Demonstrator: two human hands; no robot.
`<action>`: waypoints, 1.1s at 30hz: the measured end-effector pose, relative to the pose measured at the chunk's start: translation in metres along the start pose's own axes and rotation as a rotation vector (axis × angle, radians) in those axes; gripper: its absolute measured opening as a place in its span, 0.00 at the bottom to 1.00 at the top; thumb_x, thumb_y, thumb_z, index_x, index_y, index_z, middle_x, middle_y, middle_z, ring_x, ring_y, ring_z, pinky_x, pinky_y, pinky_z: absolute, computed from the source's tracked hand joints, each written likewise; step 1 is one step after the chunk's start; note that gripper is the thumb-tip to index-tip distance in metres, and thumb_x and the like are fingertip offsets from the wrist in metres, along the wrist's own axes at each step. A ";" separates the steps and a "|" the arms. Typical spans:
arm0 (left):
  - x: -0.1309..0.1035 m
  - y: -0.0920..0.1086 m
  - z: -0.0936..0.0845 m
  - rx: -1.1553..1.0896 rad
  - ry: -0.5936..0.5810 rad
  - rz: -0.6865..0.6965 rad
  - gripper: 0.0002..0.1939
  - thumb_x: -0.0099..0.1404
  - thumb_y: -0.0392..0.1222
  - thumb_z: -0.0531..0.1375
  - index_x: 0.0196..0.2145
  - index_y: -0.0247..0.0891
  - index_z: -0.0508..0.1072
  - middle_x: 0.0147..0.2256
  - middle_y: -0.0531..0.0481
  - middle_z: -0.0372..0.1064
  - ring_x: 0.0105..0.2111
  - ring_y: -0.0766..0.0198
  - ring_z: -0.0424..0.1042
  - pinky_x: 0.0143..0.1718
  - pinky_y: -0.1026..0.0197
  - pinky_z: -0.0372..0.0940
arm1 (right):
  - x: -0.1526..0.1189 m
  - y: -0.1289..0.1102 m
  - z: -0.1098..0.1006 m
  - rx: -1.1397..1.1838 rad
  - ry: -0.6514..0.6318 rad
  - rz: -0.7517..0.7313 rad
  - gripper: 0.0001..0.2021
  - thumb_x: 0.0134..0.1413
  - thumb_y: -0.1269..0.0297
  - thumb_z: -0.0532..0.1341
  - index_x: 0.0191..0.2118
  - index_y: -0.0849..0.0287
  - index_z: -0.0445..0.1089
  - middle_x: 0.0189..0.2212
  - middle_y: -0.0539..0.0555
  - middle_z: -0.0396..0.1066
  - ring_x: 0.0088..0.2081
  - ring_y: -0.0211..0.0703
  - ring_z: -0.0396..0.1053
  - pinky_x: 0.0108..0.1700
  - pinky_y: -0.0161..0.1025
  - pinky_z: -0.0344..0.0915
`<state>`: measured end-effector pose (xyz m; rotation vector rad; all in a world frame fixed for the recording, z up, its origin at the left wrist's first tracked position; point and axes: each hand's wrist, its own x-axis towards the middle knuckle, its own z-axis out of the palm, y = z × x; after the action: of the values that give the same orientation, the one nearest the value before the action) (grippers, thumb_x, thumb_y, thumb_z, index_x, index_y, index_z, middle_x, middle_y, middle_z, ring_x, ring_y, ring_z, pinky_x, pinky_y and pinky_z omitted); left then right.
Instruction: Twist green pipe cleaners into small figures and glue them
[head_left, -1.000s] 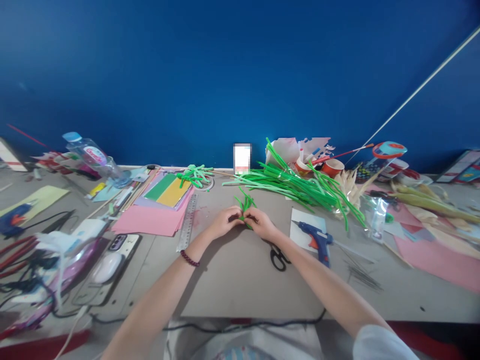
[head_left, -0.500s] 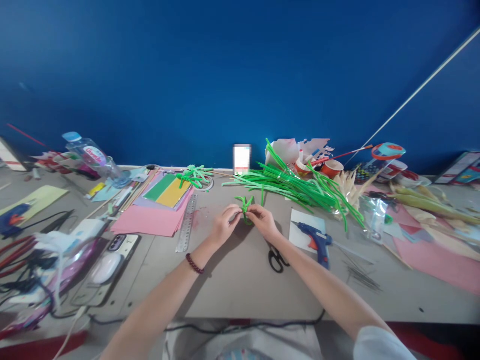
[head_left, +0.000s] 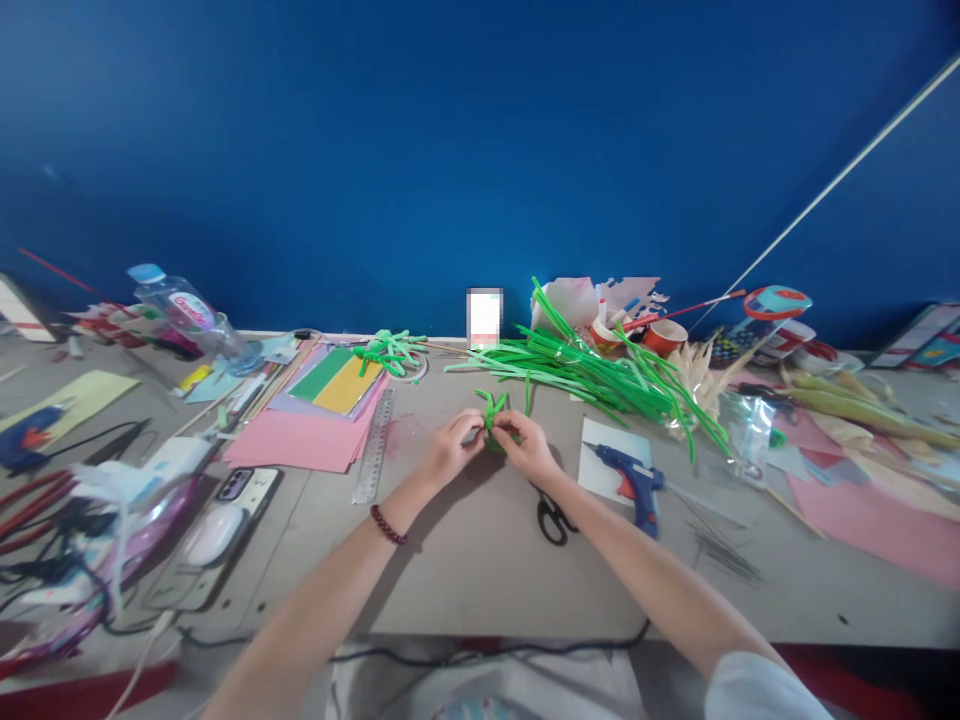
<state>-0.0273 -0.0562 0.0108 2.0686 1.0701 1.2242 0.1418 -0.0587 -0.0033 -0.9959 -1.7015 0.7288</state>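
Observation:
Between my fingertips is a small bundle of bent green pipe cleaners (head_left: pixel 490 408), its short ends fanning out away from me. My left hand (head_left: pixel 453 446) pinches it from the left, and a dark beaded bracelet circles that wrist. From the right, my right hand (head_left: pixel 529 446) pinches the same piece, thumb and index finger closed. The fingertips hide the middle of the bundle. Black scissors (head_left: pixel 553 522) lie partly under my right forearm. Beyond my hands spreads a large pile of loose green pipe cleaners (head_left: pixel 592 368).
A blue glue gun (head_left: pixel 634 484) rests on white paper to the right. To the left are a clear ruler (head_left: pixel 373 450), pink paper sheets (head_left: pixel 289 440) and a phone (head_left: pixel 217 540) with a white case on top. A plastic bottle (head_left: pixel 187 312) leans near the blue wall.
The green bundle has shifted and turned slightly between my fingertips. Both hands keep nearly the same place, and the things on the table stay put.

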 end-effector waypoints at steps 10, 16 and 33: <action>0.006 0.014 -0.007 -0.485 0.014 -0.377 0.09 0.58 0.46 0.61 0.30 0.39 0.68 0.26 0.53 0.67 0.28 0.66 0.68 0.32 0.63 0.62 | 0.006 -0.009 -0.006 -0.230 0.097 -0.121 0.11 0.59 0.66 0.54 0.43 0.53 0.72 0.38 0.56 0.73 0.42 0.49 0.67 0.48 0.49 0.61; 0.008 0.006 -0.004 -0.772 0.110 -0.441 0.11 0.54 0.46 0.64 0.30 0.38 0.68 0.28 0.54 0.67 0.28 0.68 0.67 0.34 0.63 0.63 | 0.014 -0.013 -0.009 -0.162 0.004 -0.110 0.09 0.58 0.64 0.56 0.36 0.54 0.74 0.32 0.54 0.73 0.37 0.46 0.68 0.42 0.44 0.64; 0.014 -0.008 -0.016 -1.023 0.054 -0.603 0.15 0.51 0.50 0.66 0.32 0.38 0.72 0.31 0.48 0.73 0.33 0.61 0.73 0.38 0.57 0.67 | 0.005 -0.032 0.012 0.044 -0.070 0.291 0.13 0.54 0.60 0.56 0.45 0.57 0.65 0.19 0.46 0.66 0.15 0.36 0.64 0.20 0.35 0.63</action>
<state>-0.0404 -0.0392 0.0190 0.8604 0.7409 1.1398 0.1209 -0.0701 0.0217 -1.2138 -1.6093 0.9956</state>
